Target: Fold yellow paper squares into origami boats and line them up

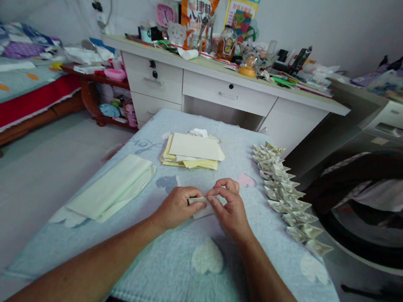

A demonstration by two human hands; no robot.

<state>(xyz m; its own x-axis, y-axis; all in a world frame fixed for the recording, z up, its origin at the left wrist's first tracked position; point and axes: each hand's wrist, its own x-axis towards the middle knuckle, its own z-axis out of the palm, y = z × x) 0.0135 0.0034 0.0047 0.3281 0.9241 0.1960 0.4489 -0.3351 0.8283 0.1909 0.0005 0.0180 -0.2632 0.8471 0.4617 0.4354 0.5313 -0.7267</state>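
Between my two hands is a small folded piece of pale paper (204, 211), above the middle of the cloth-covered table. My left hand (181, 206) pinches its left side with thumb and fingers. My right hand (229, 206) grips its upper right edge, fingertips close to those of the left. The fingers hide much of the paper. Over to the right, folded paper boats (282, 192) stand in a long, close row. Ahead of my hands lies a stack of cream and yellow paper sheets (194, 151). To the left rests a pile of pale green paper (115, 186).
A light blue patterned cloth (152, 266) covers the table. Behind it stands a white desk (230, 86) crowded with jars, a clock and an orange bag (195, 9). A washing machine (377, 199) is at the right, a bed (16, 86) at the left.
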